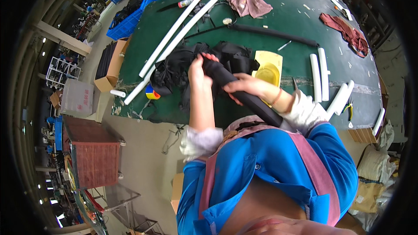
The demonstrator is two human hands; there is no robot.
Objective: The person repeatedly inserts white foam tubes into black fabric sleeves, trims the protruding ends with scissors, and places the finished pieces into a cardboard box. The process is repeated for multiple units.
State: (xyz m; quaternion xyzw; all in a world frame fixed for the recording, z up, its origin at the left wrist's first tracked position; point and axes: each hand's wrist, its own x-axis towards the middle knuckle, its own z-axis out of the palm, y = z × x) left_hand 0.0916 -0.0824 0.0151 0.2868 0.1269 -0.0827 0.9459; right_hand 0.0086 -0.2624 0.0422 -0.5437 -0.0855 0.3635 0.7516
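Note:
A thick black tube (pixel 258 107) slants across in front of my body, its near end close to my apron. My left hand (pixel 199 70) is closed round its far end, red showing at the fingertips. Partway down, my right hand (pixel 246 85) wraps over the same tube. Just beyond and to the left lies a tangled heap of black fabric strips (pixel 174 63) on the green table (pixel 174 21). A yellow tray (pixel 271 61) sits beyond my right hand. Whether the tube is one piece or has a sleeve over it, I cannot tell.
Two long white tubes (pixel 188 20) lie at the left, with a tape roll (pixel 152 93) beside them. Short white tubes (pixel 315 78) and pliers (pixel 350 108) are at the right. Farther back lie a thin black tube (pixel 274 34), a checked cloth (pixel 250 5) and a red cloth (pixel 347 32).

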